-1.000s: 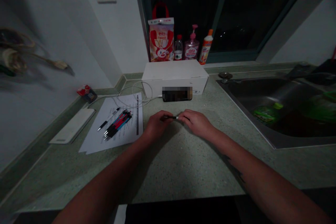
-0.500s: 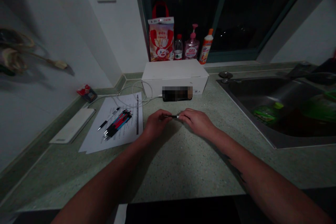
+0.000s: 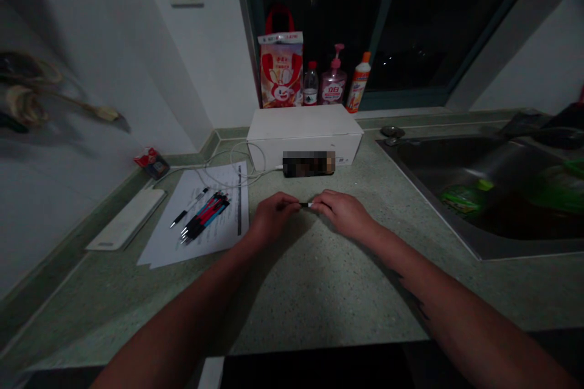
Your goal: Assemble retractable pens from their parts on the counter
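Note:
Both of my hands meet over the green speckled counter [image 3: 319,279], each pinching one end of a thin dark pen [image 3: 305,204] held level between them. My left hand [image 3: 271,220] grips its left end with curled fingers. My right hand [image 3: 344,214] grips the right end, where a pale tip shows. To the left, several red, blue and black pens [image 3: 205,220] lie in a bunch on a white sheet of paper [image 3: 201,237], with one separate pen [image 3: 188,213] beside them.
A white box [image 3: 303,130] stands behind my hands with a dark phone [image 3: 309,164] and a white cable [image 3: 228,161] in front of it. Bottles and a red bag line the window sill. A steel sink [image 3: 493,194] lies at the right. A flat white slab [image 3: 125,219] rests at the left.
My hands have closed in slightly along the pen, so less of it shows between them. Everything else stays in place.

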